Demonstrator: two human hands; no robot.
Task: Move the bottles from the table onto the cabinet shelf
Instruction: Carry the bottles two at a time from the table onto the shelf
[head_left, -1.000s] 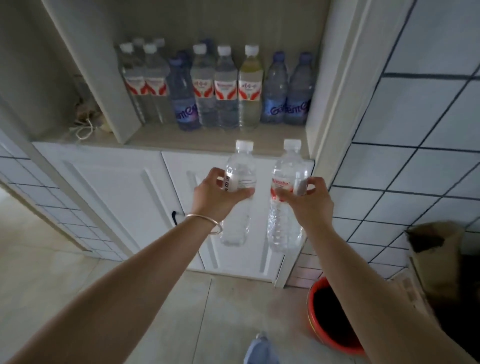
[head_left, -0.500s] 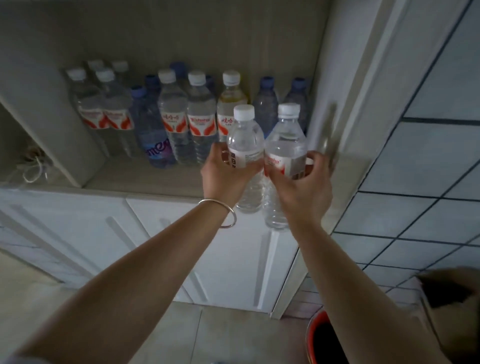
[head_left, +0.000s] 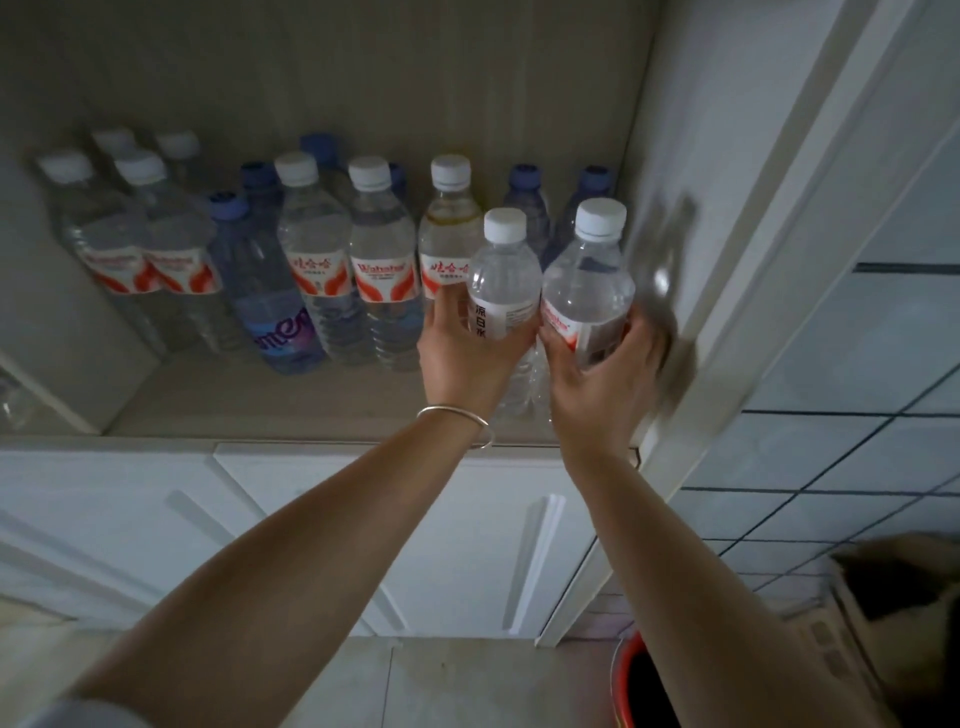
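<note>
— What do the hands hold?
— I see the left hand (head_left: 470, 358) curled around a small bottle (head_left: 503, 283). The right hand (head_left: 605, 371) grips a Wahaha bottle (head_left: 587, 286) touching it, both over the shelf (head_left: 270, 400) front edge.

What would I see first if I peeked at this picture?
Two hands in the middle, side by side: the left hand grips a clear plastic bottle with black lettering, and the right hand grips a clear plastic bottle with a red and white label. Behind them, a row of upright white-capped and blue-capped bottles crowds the pale cabinet shelf.
</note>
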